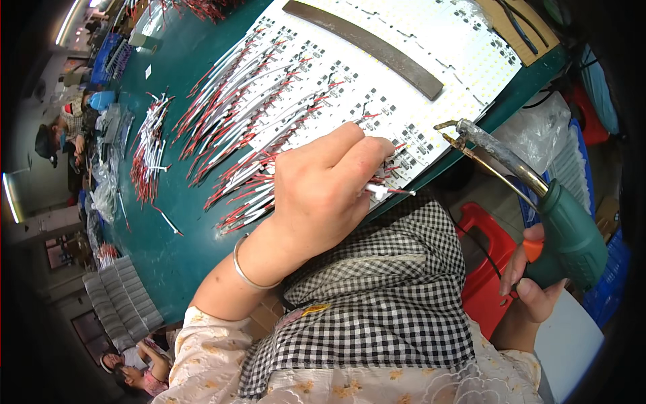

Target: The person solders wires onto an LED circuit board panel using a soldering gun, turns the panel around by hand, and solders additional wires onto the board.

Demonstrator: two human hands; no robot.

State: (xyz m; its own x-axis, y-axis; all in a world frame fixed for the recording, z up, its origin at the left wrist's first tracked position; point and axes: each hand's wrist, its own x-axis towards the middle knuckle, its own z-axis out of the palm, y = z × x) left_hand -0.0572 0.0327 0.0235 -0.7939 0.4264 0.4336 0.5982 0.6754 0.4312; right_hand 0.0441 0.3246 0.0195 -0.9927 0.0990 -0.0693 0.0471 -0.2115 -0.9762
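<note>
My left hand (326, 182) is closed over the near edge of a white circuit-board sheet (410, 23). Red and white wires with white connector ends (381, 191) stick out from beneath its fingers. Rows of similar red and white wires (232, 124) lie across the sheet's left side, beside small black components. My right hand (528, 286) grips a green soldering gun (570, 225) with an orange trigger. Its metal tip (449, 137) hovers by the sheet's near right edge, apart from the left fingers. A dark flat bar (367, 44) rests on the sheet.
A loose bundle of wires (149, 151) lies on the green table (178, 259) at left. Brown cardboard (538, 50) with dark tools sits at the far right. Below are a red stool (481, 246) and blue crates (609, 269). Other people (138, 370) are at the left.
</note>
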